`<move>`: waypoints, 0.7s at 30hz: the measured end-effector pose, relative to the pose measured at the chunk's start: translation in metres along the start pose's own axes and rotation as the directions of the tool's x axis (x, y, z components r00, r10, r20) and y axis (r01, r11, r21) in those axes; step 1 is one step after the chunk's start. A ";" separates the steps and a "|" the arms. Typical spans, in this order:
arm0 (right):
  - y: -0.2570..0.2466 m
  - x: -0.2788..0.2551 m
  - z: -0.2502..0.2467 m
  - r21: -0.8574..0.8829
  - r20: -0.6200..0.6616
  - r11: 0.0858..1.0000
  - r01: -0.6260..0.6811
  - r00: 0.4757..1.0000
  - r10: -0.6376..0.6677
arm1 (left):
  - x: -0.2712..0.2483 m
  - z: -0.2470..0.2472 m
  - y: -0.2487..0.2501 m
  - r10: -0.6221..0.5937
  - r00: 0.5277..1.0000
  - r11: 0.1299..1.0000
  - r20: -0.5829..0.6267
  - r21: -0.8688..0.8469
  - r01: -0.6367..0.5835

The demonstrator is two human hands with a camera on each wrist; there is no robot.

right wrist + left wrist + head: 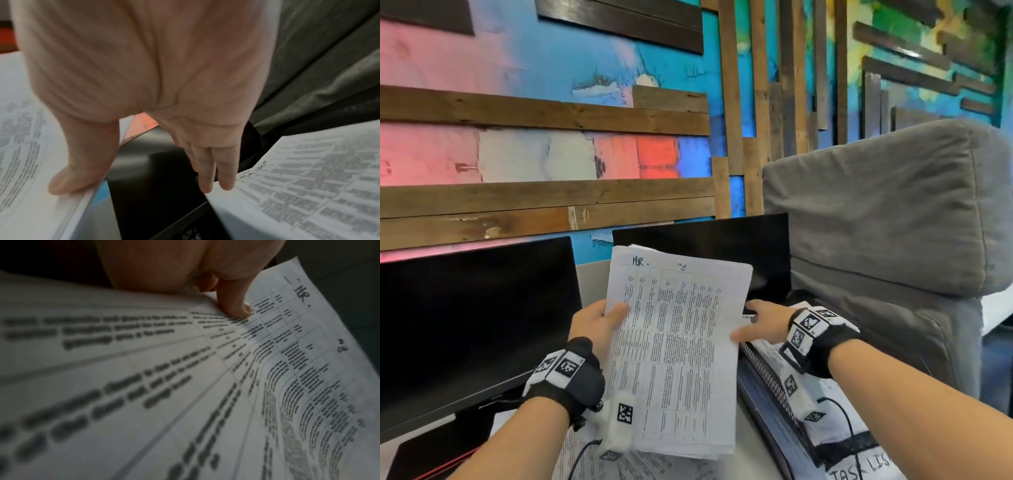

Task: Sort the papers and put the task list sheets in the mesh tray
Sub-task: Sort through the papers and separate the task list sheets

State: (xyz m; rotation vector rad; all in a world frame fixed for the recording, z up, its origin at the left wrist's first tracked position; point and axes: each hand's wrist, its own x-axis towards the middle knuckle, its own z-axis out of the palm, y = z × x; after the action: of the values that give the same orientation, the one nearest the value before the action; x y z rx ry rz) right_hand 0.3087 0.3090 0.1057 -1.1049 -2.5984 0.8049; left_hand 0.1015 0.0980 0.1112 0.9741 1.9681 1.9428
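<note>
Paper stack [678,349]: a thin, slightly curled sheaf of white printed sheets held upright over the desk, in front of the two monitors; the top sheet bears a fine grid of small text with "HR" handwritten at its head.
Left hand [599,325]: grips the stack's left edge, thumb [236,305] pressed flat on the front sheet, the other fingers behind the paper.
Right hand [760,323]: thumb rests on the stack's right edge; the fingers [216,172] reach out straight and loose toward the tray, closed on nothing.
Mesh tray [763,380]: black wire mesh, rectangular, just right of the stack, holding flat printed sheets [835,421], one hand-lettered "TASK LIS…".
Monitors [472,322]: two dark glossy screens.
Cushion [887,212]: grey, soft woven fabric, behind the tray.
Wall [544,113]: rough wooden planks over bright paint.
</note>
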 end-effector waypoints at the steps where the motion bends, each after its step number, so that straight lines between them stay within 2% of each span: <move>1: -0.003 0.002 0.001 0.028 0.019 1.000 -0.003 1.000 0.003 | 0.000 -0.005 0.001 -0.004 1.000 1.000 0.004 -0.023 0.005; 4: -0.014 0.007 0.005 0.246 0.075 0.969 0.014 0.997 -0.033 | 0.002 -0.021 -0.001 -0.036 0.999 0.993 0.011 -0.110 0.037; 7: -0.027 0.008 0.013 0.509 0.175 0.860 0.030 0.975 -0.138 | 0.004 -0.030 -0.003 -0.051 0.999 0.985 -0.011 -0.163 0.048; 9: -0.037 0.008 0.020 0.598 0.169 0.798 0.076 0.961 -0.219 | 0.003 -0.033 -0.005 -0.054 0.998 0.987 -0.037 -0.150 0.048; 13: -0.050 0.008 0.024 0.649 0.049 0.743 0.165 0.965 -0.257 | 0.001 -0.036 -0.011 -0.061 0.992 0.994 -0.111 -0.101 0.050; 17: -0.048 0.010 0.031 0.685 0.020 0.714 0.144 0.976 -0.216 | 0.004 -0.039 -0.020 -0.079 0.987 0.992 -0.140 -0.106 0.065; 21: -0.045 0.008 0.033 0.597 -0.080 0.788 0.148 0.989 -0.125 | 0.015 -0.047 -0.036 -0.095 0.969 0.994 -0.229 -0.078 0.079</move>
State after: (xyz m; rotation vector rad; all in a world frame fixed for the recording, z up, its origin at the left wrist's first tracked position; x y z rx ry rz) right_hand 0.2633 0.2761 0.1031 -0.7149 -2.0972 1.4226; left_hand 0.0520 0.0719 0.0872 0.6560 2.0095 2.1428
